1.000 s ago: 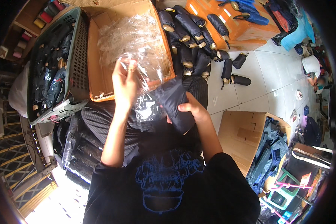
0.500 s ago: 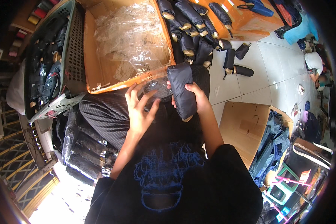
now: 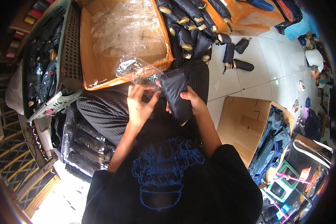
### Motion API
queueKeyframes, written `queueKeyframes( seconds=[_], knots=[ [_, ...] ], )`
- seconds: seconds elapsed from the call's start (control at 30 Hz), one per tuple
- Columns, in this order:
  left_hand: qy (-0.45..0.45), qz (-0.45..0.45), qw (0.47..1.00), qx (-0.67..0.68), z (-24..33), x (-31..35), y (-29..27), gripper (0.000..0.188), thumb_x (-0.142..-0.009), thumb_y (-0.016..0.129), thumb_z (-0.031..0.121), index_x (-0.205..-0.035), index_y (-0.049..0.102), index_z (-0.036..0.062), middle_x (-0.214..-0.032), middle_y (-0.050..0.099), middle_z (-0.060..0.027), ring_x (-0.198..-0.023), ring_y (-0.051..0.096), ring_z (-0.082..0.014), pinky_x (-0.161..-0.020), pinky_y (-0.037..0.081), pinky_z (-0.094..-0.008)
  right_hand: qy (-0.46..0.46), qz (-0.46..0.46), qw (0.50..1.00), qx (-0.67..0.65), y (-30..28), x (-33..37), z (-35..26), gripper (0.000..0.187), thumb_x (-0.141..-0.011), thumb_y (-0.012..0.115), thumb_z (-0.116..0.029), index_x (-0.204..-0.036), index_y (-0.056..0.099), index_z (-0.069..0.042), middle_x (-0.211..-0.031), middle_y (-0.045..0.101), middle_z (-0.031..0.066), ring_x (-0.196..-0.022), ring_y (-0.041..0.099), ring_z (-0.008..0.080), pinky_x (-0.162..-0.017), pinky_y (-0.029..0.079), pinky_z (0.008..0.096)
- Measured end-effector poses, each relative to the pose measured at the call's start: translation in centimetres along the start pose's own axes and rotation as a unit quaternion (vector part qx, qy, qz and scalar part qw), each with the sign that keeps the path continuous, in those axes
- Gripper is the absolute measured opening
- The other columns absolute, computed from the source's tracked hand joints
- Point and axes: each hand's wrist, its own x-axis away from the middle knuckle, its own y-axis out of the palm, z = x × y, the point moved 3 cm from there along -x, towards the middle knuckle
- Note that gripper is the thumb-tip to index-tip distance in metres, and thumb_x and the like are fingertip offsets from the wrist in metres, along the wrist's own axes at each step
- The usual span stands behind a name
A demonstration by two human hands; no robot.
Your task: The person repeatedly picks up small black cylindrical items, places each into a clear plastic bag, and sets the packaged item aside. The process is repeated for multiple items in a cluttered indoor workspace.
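Observation:
My right hand [image 3: 196, 101] is closed round a folded black umbrella [image 3: 174, 91] in a fabric sleeve, held slanting over my lap. A bit of its pale handle end shows at the lower tip. Left of it, my left hand [image 3: 139, 106] has its fingers bent and closed on the edge of a clear plastic bag [image 3: 136, 71]. The bag stretches up over the near rim of an open cardboard box [image 3: 86, 71] and meets the umbrella's upper end. More clear bags [image 3: 123, 28] lie flat inside that box.
Several folded black umbrellas [image 3: 192, 37] are heaped beyond my knee, a few on the tiles. Left stands a grey-green basket [image 3: 71, 52] of umbrellas; below it lie wrapped packs [image 3: 84, 143]. At right, a carton [image 3: 237, 127] holds dark blue fabric. A person [image 3: 315, 61] sits far right.
A clear bag has been drawn up from the box toward the umbrella. My left fingers have closed on it, and the umbrella has shifted slightly left and tilted.

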Motion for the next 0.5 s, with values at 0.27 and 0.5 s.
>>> queueKeyframes(
  seconds=[0.27,0.5],
  knots=[
    [-0.049,0.048,0.998,-0.001,-0.8,0.3,-0.3,0.005,-0.081,0.069,0.005,-0.082,0.064,0.0032,-0.075,0.063,-0.0073,-0.070,0.055,-0.0232,-0.071,0.042,-0.0338,0.039,0.029,0.998,0.045,-0.8,0.2,0.4,0.061,-0.080,0.070,-0.034,-0.118,0.047,0.008,-0.088,0.065,0.0210,-0.072,0.068,0.0285,-0.066,0.057,0.0361],
    [0.038,0.032,0.995,-0.081,-0.4,-0.2,-0.6,0.008,-0.080,0.070,0.005,-0.084,0.064,0.0066,-0.076,0.061,-0.0066,-0.071,0.054,-0.0248,-0.068,0.040,-0.0361,0.115,0.009,0.987,0.109,0.7,1.9,-0.8,0.074,-0.078,0.072,-0.029,-0.134,0.037,0.004,-0.100,0.064,0.0230,-0.067,0.068,0.0292,-0.060,0.057,0.0374]
  ],
)
